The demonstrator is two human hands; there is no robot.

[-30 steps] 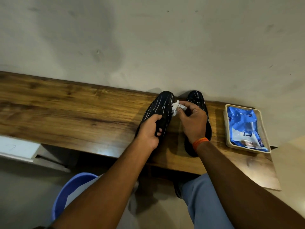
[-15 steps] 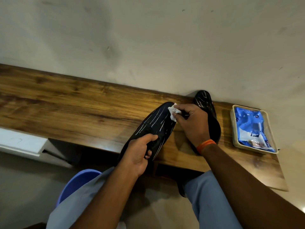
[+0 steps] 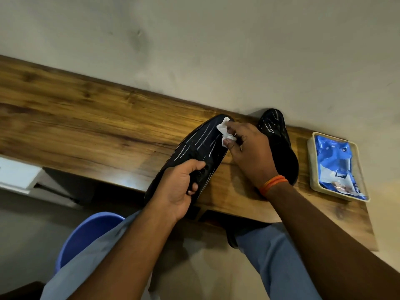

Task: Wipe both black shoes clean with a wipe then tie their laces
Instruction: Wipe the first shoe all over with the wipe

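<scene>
I see the nearer black shoe [image 3: 201,148] as glossy and streaked with thin white lines running along its upper, with lace eyelets showing just beside my left thumb. It is lifted off the bench [image 3: 86,118] at its heel end, its long axis running diagonally from lower left to upper right, toe aimed up toward the wall. My left hand [image 3: 179,189] has its grip curled round the shoe's rear half, thumb over the top. My right hand [image 3: 249,152] pinches a crumpled white wipe [image 3: 291,132] between thumb and fingers and presses it against the toe area. An orange band [image 3: 273,184] circles that wrist. The second black shoe [image 3: 279,144] lies on the bench just behind my right hand, toe pointing at the wall, also marked white. To the right, near the bench end, a cream tray [image 3: 311,165] holds a blue wipe packet [image 3: 333,161]; its printing is too blurred to read.
</scene>
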